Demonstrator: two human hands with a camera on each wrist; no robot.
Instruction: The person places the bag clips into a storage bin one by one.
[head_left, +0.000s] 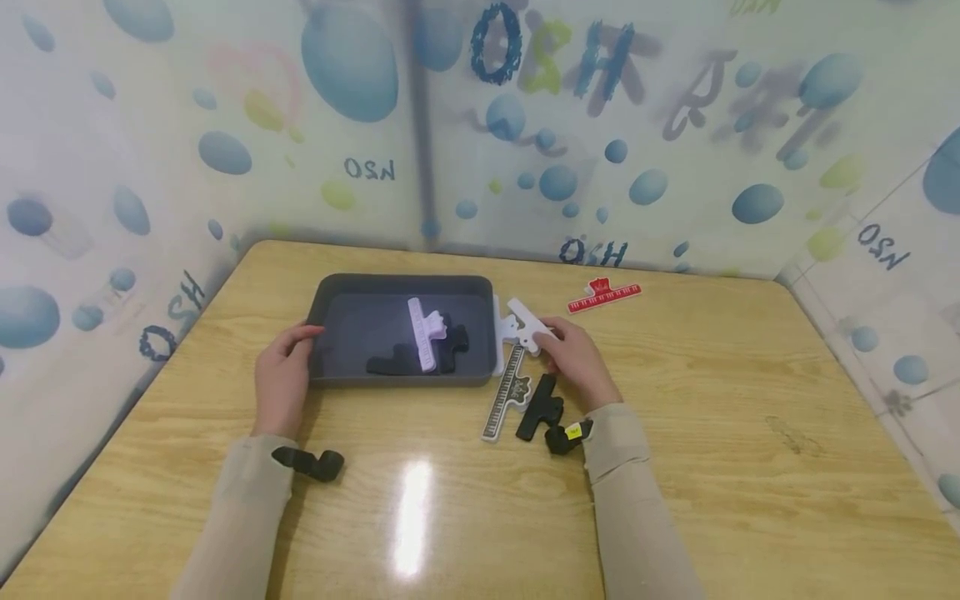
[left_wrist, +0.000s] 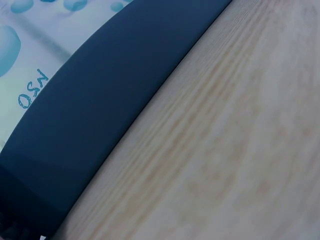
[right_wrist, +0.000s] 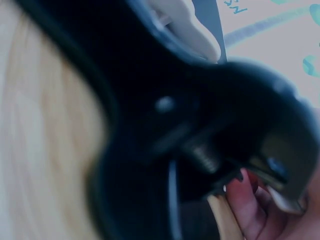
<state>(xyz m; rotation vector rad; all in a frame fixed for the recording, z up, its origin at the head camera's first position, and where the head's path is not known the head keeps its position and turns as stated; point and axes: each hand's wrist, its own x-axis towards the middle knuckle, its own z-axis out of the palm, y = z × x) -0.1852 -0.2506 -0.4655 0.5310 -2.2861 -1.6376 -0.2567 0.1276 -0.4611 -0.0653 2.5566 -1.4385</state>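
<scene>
My left hand [head_left: 281, 379] holds the left end of the dark grey tray [head_left: 401, 381], its thumb at the rim. The tray's side wall [left_wrist: 100, 95] fills much of the left wrist view. Inside the tray lie a pale keyboard-patterned clip [head_left: 422, 335] and a black clip [head_left: 459, 340]. Just past the tray's right end, my right hand [head_left: 577, 358] pinches a white clip [head_left: 527, 318]. Another white clip [head_left: 498, 333] stands against that end. Below lie a black-and-white keyboard clip [head_left: 504, 396] and a black clip [head_left: 538, 408]; a black clip [right_wrist: 150, 115] blocks much of the right wrist view.
A red keyboard-patterned clip [head_left: 604, 294] lies near the back edge of the wooden table [head_left: 750, 400], right of the tray. Patterned walls [head_left: 465, 125] enclose the table at the back and sides. Both wrists carry small black cameras [head_left: 326, 465].
</scene>
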